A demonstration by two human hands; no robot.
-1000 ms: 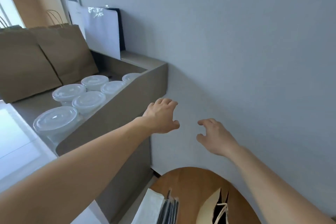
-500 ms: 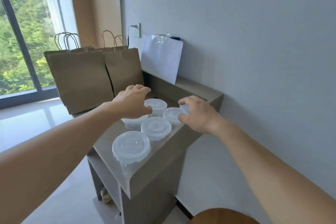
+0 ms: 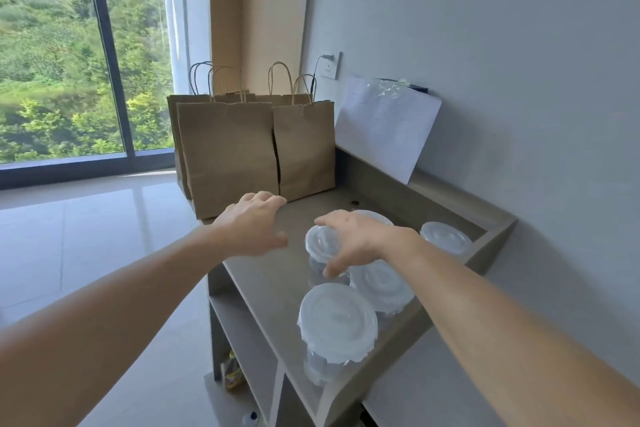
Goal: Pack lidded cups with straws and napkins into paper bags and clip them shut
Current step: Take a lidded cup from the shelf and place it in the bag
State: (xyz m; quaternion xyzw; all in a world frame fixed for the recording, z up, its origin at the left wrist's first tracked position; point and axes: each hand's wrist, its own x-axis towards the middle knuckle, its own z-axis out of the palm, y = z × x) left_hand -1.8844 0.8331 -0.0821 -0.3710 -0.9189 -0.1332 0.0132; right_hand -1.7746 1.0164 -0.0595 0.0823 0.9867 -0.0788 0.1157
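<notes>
Several clear plastic cups with white lids stand on the grey shelf unit's top (image 3: 273, 274). My right hand (image 3: 360, 239) grips one lidded cup (image 3: 320, 241) from above, with the thumb round its near side. Other lidded cups stand close by: one nearest me (image 3: 337, 321), one beside it (image 3: 382, 288) and one at the far right (image 3: 445, 239). My left hand (image 3: 254, 222) hovers palm down over the bare top, fingers loosely bent, holding nothing. Brown paper bags with handles (image 3: 227, 152) stand upright at the far end, just beyond my left hand.
A raised ledge (image 3: 491, 218) runs along the wall side of the top. A white sheet in plastic (image 3: 384, 125) leans on the wall above it. A wall socket (image 3: 330, 66) has a cable plugged in. Open shelves sit below, glossy floor (image 3: 86, 236) and a window to the left.
The view has swung left and closer to the shelf unit. My right hand closed round a cup near the middle. My left hand came off the cups and moved toward the bags.
</notes>
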